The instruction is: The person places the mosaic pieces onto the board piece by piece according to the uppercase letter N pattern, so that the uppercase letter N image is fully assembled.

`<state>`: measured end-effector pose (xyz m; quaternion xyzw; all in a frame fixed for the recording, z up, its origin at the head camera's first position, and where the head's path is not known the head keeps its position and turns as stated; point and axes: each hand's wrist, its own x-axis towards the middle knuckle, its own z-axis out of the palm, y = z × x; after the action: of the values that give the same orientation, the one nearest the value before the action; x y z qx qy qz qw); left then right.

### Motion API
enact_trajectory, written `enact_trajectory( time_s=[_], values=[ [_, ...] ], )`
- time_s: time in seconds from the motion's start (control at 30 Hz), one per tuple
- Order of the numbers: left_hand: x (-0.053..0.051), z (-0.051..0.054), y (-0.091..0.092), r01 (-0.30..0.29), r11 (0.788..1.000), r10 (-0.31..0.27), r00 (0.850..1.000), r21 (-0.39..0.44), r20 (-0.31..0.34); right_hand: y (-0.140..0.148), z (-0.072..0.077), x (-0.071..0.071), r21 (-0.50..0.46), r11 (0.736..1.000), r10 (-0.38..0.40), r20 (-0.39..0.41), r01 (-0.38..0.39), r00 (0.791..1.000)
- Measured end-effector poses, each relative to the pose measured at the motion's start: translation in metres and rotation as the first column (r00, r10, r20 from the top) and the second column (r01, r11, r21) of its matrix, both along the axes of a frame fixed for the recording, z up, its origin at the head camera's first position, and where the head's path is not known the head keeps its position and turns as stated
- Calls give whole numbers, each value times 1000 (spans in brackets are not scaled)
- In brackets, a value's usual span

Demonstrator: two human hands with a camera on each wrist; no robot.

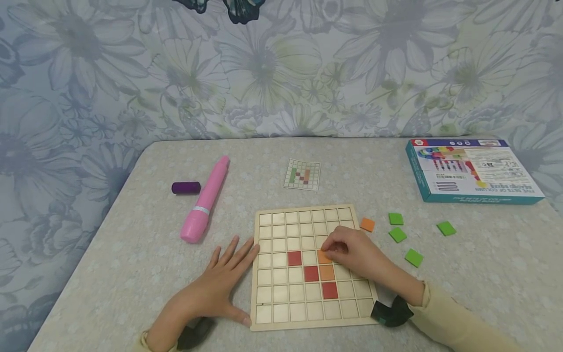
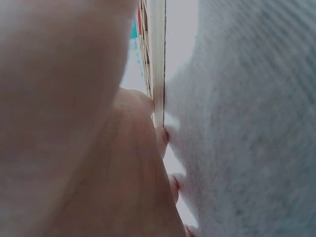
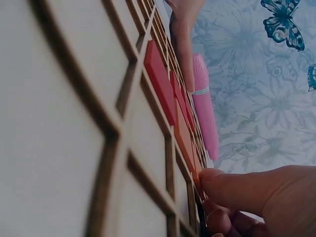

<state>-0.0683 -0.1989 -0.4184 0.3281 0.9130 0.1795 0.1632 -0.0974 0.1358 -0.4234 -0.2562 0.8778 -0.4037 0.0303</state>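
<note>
Three flat red square tiles (image 1: 311,274) and one orange square tile (image 1: 327,273) sit in my pale wooden grid board (image 1: 296,293). My right hand (image 1: 362,252) pinches a second orange tile (image 1: 322,259) just beyond; my left hand (image 1: 214,289) spreads along the left edge. Four green square tiles (image 1: 398,234) lie loose at right.

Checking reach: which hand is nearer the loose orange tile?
Right. The right hand is close to the loose orange tile; the left hand is across the board, at its left edge.
</note>
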Motion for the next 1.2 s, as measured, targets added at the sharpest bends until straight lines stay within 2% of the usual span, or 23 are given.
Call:
enact_trajectory(
  time_s=[0.1, 0.2, 0.37, 0.53, 0.63, 0.9, 1.2],
  values=[
    [0, 0, 0, 1, 1000, -1, 1000, -2, -1, -1, 1, 1, 15, 1000, 0, 0, 0, 1000],
    [0, 1, 0, 1, 1000, -1, 1000, -4, -2, 0, 3, 1, 15, 1000, -25, 44, 25, 999],
    [0, 0, 0, 1, 1000, -1, 1000, -7, -5, 18, 12, -5, -3, 991, -130, 74, 130, 989],
    [0, 0, -1, 1, 1000, -1, 1000, 0, -5, 50, 17, -15, 11, 954, -299, 31, 299, 954],
    [0, 0, -1, 2, 1000, -2, 1000, 6, -6, 64, 15, -19, 49, 934, -353, -3, 353, 936],
    [1, -1, 0, 2, 1000, -2, 1000, 24, 2, 72, 4, -22, 147, 943, -294, -59, 300, 954],
    [0, -1, 0, 0, 1000, 1, 1000, 17, -2, 66, 3, -22, 134, 945, -287, -92, 297, 954]
  ],
)
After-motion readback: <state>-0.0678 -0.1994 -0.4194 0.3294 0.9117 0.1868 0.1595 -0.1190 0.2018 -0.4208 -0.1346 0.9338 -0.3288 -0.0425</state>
